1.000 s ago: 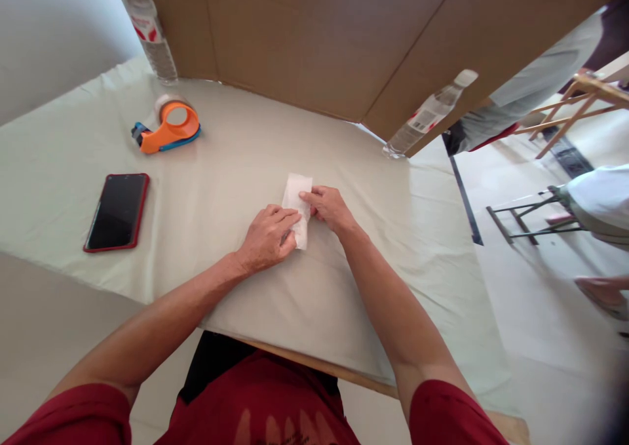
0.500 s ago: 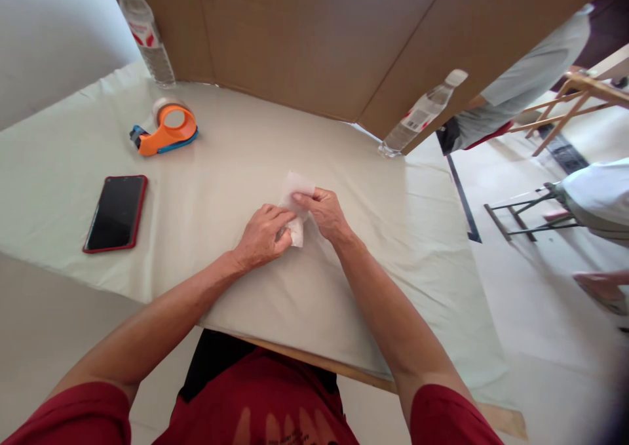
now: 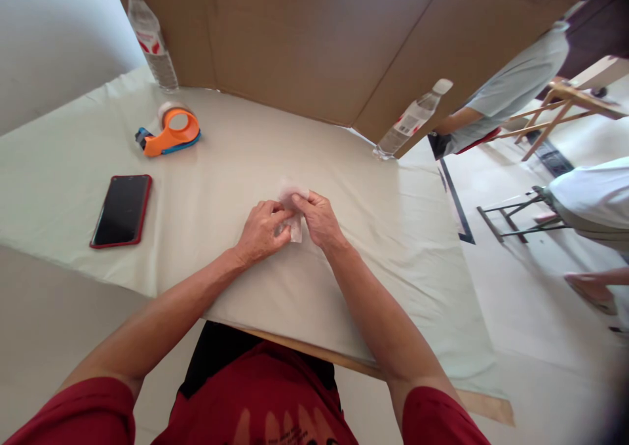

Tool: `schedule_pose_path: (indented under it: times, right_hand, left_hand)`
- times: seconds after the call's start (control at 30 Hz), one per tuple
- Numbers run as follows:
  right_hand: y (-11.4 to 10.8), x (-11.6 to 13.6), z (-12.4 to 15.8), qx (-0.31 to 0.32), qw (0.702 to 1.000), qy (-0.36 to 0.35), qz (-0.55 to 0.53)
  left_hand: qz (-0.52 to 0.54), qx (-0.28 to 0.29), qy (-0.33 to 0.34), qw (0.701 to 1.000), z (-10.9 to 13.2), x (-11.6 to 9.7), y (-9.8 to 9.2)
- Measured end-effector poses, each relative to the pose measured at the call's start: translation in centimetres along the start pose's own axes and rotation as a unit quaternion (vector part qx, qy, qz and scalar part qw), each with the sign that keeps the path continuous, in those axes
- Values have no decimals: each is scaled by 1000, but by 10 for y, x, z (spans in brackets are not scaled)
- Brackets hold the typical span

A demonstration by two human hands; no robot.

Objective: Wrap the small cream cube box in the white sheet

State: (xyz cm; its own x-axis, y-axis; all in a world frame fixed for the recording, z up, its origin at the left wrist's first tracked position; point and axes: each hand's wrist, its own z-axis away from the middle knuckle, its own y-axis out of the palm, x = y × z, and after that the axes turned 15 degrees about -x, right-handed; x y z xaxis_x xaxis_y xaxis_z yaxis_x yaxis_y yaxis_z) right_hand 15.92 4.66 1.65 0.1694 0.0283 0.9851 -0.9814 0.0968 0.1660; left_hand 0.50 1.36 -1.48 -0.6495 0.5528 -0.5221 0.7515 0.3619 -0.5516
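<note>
Between my hands is a small piece of thin white, tissue-like sheet [image 3: 295, 230], creased and partly hidden by fingers. My left hand [image 3: 264, 231] is closed on its lower left part, with the fingertips pressed to it just above the cloth. My right hand [image 3: 320, 218] pinches the upper part between thumb and fingers. The two hands almost touch. Whether anything is wrapped inside the sheet I cannot tell.
A pale cloth covers the table [image 3: 230, 150]. Left lie a red-cased phone [image 3: 122, 210] and an orange tape dispenser [image 3: 171, 132]. Water bottles [image 3: 152, 42] [image 3: 411, 120] stand against a cardboard panel [image 3: 295, 45]. People sit at the right beyond the table.
The upper part of the white sheet has folded down, and my right hand has shifted slightly left. The whole view has also moved a little.
</note>
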Motion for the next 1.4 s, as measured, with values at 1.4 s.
schedule_pose_path:
  times: [1.4]
  right_hand:
    - [-43, -37, 54, 97, 860, -392, 311]
  left_hand:
    - [134, 32, -108, 985, 0, 7, -13]
